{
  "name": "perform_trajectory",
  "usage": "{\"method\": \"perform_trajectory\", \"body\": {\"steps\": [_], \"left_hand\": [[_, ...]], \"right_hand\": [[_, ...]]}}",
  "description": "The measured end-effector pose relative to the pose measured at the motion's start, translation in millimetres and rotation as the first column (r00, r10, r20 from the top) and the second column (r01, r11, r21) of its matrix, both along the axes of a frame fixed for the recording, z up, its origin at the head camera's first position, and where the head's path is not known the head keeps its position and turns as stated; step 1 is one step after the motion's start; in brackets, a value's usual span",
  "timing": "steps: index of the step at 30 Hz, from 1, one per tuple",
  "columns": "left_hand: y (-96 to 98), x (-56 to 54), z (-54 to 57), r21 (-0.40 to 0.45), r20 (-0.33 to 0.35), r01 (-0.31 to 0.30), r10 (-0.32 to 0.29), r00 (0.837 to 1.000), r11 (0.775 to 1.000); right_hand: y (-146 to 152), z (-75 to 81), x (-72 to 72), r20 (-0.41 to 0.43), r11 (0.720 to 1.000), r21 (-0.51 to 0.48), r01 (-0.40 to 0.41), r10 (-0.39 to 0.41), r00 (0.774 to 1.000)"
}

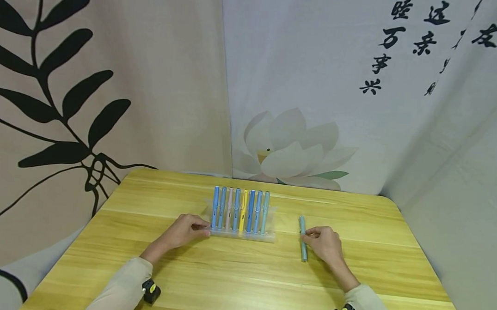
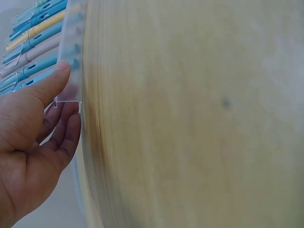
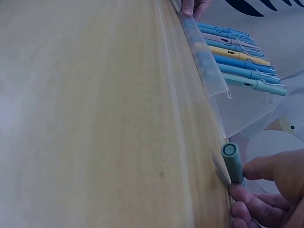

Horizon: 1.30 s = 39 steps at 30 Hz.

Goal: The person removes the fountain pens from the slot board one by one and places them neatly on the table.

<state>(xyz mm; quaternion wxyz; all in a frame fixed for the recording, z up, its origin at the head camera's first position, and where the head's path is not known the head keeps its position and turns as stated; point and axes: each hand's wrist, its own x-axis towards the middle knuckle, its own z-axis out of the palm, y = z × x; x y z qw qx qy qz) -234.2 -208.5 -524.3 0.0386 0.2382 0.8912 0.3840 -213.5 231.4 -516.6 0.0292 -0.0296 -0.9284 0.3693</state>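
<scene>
A clear plastic pen stand (image 1: 265, 238) holds a row of upright capped pens in blue, pale pink, yellow (image 1: 243, 210) and green. My left hand (image 1: 188, 230) grips the stand's left end; in the left wrist view the thumb (image 2: 56, 81) lies on its front strip and the other fingers curl at its end. To the right of the stand, my right hand (image 1: 324, 244) pinches a grey-green pen (image 1: 303, 240) between thumb and fingers. In the right wrist view one round end of that pen (image 3: 232, 161) faces the camera.
Everything stands on a light wooden table (image 1: 234, 279). Behind it hang a beige curtain (image 1: 172, 77) with black leaves and a pale cloth (image 1: 294, 60) with a lotus and black writing. Black wrist devices (image 1: 151, 291) sit on both sleeves.
</scene>
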Motion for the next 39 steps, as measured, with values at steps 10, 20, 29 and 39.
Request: {"method": "perform_trajectory", "body": {"steps": [10,20,29,39], "left_hand": [[0.1,0.3,1.1,-0.005,-0.002,-0.003,0.003,1.000,1.000],[0.3,0.3,1.6,-0.009,-0.002,-0.012,0.012,1.000,1.000],[0.1,0.4,0.9,0.012,0.013,-0.009,0.009,1.000,1.000],[0.0,0.4,1.0,0.011,0.008,-0.004,0.004,1.000,1.000]], "right_hand": [[0,5.6,0.9,-0.014,1.000,0.006,-0.007,0.007,1.000],[-7,23.4,-0.3,-0.120,0.993,-0.016,-0.115,0.112,0.986],[-27,32.3,-1.4,-0.215,0.969,-0.104,-0.223,0.197,0.957],[-53,28.9,-5.2,-0.250,0.952,-0.176,-0.249,0.201,0.947]]}}
